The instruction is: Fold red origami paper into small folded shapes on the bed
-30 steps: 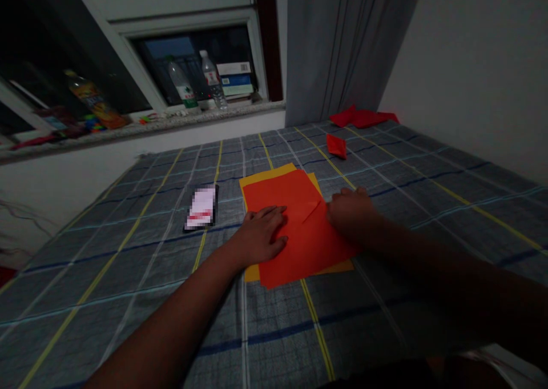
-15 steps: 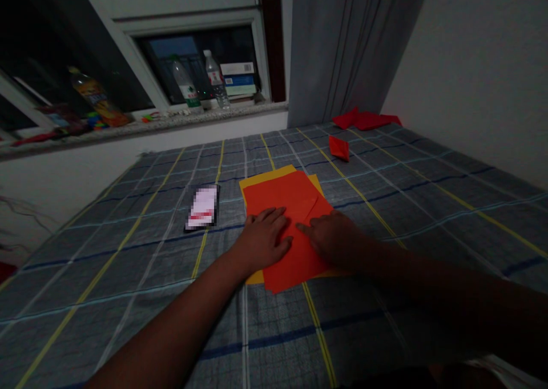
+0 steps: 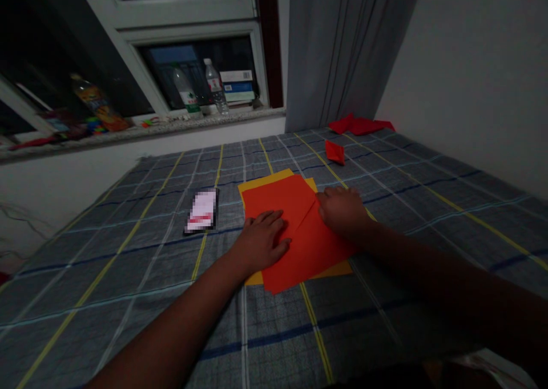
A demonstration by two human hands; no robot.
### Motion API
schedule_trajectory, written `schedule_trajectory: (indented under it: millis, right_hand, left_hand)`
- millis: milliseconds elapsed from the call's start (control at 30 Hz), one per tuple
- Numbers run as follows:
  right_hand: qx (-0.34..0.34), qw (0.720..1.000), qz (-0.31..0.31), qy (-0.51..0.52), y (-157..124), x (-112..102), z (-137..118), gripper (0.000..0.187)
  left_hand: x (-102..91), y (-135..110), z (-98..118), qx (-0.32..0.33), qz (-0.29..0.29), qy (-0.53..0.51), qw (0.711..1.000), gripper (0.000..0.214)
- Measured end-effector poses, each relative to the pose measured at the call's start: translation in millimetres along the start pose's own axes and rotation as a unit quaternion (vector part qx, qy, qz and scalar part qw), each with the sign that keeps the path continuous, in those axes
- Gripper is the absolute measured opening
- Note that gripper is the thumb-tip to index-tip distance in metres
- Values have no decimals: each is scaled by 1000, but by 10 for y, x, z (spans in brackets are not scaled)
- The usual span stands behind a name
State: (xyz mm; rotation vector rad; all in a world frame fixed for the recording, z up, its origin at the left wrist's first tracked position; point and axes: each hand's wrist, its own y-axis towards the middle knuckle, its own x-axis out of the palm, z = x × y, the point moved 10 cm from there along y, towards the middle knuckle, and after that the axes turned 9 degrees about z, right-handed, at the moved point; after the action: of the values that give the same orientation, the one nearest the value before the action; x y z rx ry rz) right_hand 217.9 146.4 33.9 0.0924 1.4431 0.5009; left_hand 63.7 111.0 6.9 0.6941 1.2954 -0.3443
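An orange-red sheet of paper (image 3: 274,192) lies on the bed, with a folded flap whose slanting edge runs up to the right. Under it is a yellow sheet (image 3: 334,270), showing along several edges. My left hand (image 3: 264,240) lies flat on the left part of the red paper, fingers spread and thumb out. At the paper's right side, by the upper end of the slanting edge, rests my right hand (image 3: 342,211). Its fingers are curled in and pressed down there, with no object visible in them. That hand covers part of the paper's right edge.
Left of the paper lies a phone (image 3: 202,211) with a lit, blurred screen. A small folded red paper piece (image 3: 334,152) and more red paper (image 3: 362,125) lie farther back. Bottles (image 3: 217,86) and stacked books (image 3: 238,86) stand on the windowsill. A curtain and wall border the bed.
My right hand has slid up and to the right along the slanting fold edge, uncovering more of the flap. My left hand stays in place on the paper. The view has tilted slightly.
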Motion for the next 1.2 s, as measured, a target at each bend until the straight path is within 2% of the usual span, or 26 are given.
schedule_trajectory:
  millis: [67,100,200,267,367,600,800,1000,1200]
  right_hand:
    - [-14,998,65,6,-25,-153,-80,37]
    - [-32,996,78,13,-40,-178,-142,39]
    - [-97,993,63,35,-92,-88,-345,40]
    - [-99,994,45,33,-129,5,-371,41]
    - [-77,996,36,13,-212,65,-309,42]
    - [-104,994,29,-14,-645,0,-227,40]
    - [-104,991,80,-31,-1027,-35,-44,42]
    - [-111,990,76,-29,-1349,-120,71,41]
    - [-82,995,53,-19,-1392,-167,174,38]
  left_hand:
    - [-17,-6,8,3,-3,1,1000,45]
    - [-24,-10,11,4,-5,0,1000,45]
    - [-32,-27,6,2,-19,-4,1000,47]
    - [-28,-38,2,2,-27,-4,1000,48]
    - [-17,-52,0,6,-30,-6,1000,48]
    - [13,-55,5,9,-41,-2,999,49]
    - [21,-54,10,7,-52,-1,999,49]
    - [62,-60,-36,6,-42,5,999,48]
    - [59,-90,-14,25,-26,10,999,44]
